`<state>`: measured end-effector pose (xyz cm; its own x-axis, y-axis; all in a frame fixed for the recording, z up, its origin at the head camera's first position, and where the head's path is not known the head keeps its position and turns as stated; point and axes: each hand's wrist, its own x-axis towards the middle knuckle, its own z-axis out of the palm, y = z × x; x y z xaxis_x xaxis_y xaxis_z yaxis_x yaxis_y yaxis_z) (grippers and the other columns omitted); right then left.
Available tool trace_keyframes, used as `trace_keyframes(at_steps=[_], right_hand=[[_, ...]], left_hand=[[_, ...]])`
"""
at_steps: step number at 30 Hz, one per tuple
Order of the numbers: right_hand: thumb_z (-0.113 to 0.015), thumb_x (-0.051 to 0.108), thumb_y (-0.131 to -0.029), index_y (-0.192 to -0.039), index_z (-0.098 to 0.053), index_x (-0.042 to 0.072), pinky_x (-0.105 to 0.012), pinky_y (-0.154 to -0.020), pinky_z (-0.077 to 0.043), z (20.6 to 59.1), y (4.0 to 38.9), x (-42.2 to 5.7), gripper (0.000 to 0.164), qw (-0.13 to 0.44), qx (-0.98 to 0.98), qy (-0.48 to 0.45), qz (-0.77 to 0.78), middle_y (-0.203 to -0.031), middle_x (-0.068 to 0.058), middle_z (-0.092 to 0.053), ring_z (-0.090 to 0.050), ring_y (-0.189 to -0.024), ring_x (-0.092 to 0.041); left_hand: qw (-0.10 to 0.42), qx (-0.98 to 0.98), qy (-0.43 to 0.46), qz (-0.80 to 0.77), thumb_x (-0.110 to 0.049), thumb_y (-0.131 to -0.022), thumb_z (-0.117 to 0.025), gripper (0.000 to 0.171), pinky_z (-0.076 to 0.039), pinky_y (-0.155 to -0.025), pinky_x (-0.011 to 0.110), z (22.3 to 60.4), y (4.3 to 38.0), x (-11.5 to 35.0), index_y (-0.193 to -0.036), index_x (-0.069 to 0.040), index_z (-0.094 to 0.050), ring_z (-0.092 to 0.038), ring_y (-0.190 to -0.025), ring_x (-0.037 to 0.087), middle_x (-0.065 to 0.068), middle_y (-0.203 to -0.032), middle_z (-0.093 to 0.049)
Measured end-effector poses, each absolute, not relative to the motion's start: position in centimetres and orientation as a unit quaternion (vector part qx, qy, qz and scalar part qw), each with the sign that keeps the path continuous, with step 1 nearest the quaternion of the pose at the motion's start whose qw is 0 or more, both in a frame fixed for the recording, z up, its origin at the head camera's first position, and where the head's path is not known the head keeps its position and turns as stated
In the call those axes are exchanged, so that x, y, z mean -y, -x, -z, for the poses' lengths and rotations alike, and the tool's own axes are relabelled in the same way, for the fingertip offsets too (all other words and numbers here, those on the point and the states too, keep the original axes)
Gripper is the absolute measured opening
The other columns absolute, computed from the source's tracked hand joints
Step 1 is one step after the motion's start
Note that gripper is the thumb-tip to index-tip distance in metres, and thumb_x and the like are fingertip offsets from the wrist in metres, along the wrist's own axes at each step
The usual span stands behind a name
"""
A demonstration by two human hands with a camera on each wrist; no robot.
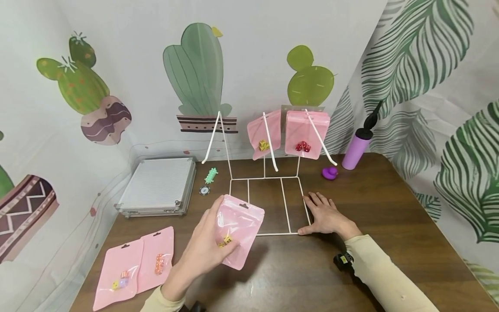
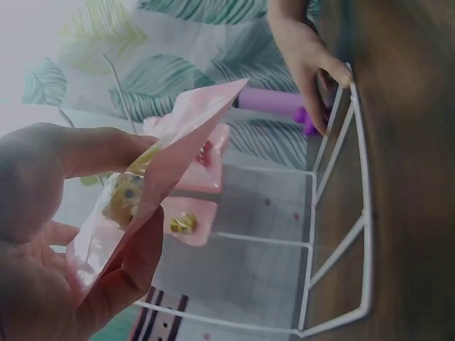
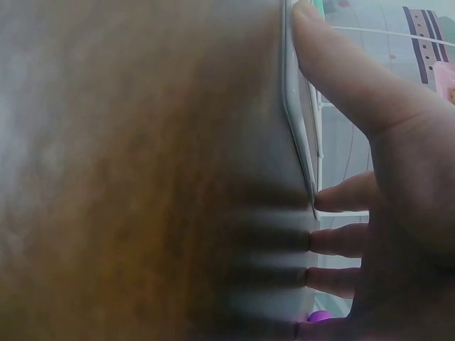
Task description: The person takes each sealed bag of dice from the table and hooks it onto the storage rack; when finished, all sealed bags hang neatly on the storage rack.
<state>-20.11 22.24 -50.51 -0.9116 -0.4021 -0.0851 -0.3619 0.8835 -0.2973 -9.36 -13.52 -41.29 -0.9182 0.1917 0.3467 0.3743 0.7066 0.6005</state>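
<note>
My left hand (image 1: 206,240) grips a pink zip bag (image 1: 243,221) with yellow dice (image 2: 126,193) in it, thumb across the front, held up before the white wire rack (image 1: 273,177). My right hand (image 1: 325,215) lies with spread fingers at the right side of the rack's base, thumb at its front corner and fingertips on the table. From the rack's middle hook hangs a pink bag with yellow dice (image 1: 264,145). Several pink bags (image 1: 312,125) hang on the right hook, the front one showing red dice. No bag is on the left hook (image 1: 210,141).
Two pink bags (image 1: 121,260) with dice lie at the table's left front. Behind them is a silver case (image 1: 157,184). A green toy (image 1: 211,175) and a poker chip (image 1: 204,190) sit beside it. At the back right are a purple duck (image 1: 329,173) and a purple pump (image 1: 355,149).
</note>
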Motion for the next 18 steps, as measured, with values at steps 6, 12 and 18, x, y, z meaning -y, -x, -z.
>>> trace_keyframes(at_steps=[6,12,18], right_hand=[[-0.073,0.075,-0.061,-0.149,-0.033,-0.001,-0.076,-0.104,-0.022,50.6,20.2,-22.3,0.123,0.064,-0.968,0.199,0.137,-0.153,-0.030,-0.029,-0.023,-0.140,-0.051],[-0.075,0.073,-0.061,-0.149,-0.033,-0.001,-0.076,-0.104,-0.022,50.5,20.1,-22.3,0.122,0.065,-0.968,0.198,0.140,-0.153,-0.030,-0.029,-0.023,-0.140,-0.051],[-0.075,0.072,-0.062,-0.149,-0.034,-0.002,-0.076,-0.103,-0.022,50.5,20.1,-22.2,0.121,0.065,-0.968,0.199,0.140,-0.153,-0.031,-0.029,-0.023,-0.140,-0.052]], left_hand=[[0.136,0.898,0.187,0.375,-0.019,-0.063,-0.091,0.116,-0.048,-0.065,0.021,39.7,9.3,12.2,-0.155,-0.028,-0.022,-0.050,-0.082,0.010,0.000,-0.106,-0.054],[0.164,0.875,0.226,0.395,-0.022,-0.066,-0.090,0.112,-0.051,-0.069,0.025,38.3,9.3,10.9,-0.155,-0.028,-0.022,-0.053,-0.089,0.012,0.002,-0.113,-0.055],[0.202,0.850,0.272,0.404,-0.023,-0.068,-0.089,0.108,-0.054,-0.072,0.029,37.3,9.7,9.7,-0.154,-0.019,-0.024,-0.055,-0.096,0.015,0.006,-0.120,-0.055]])
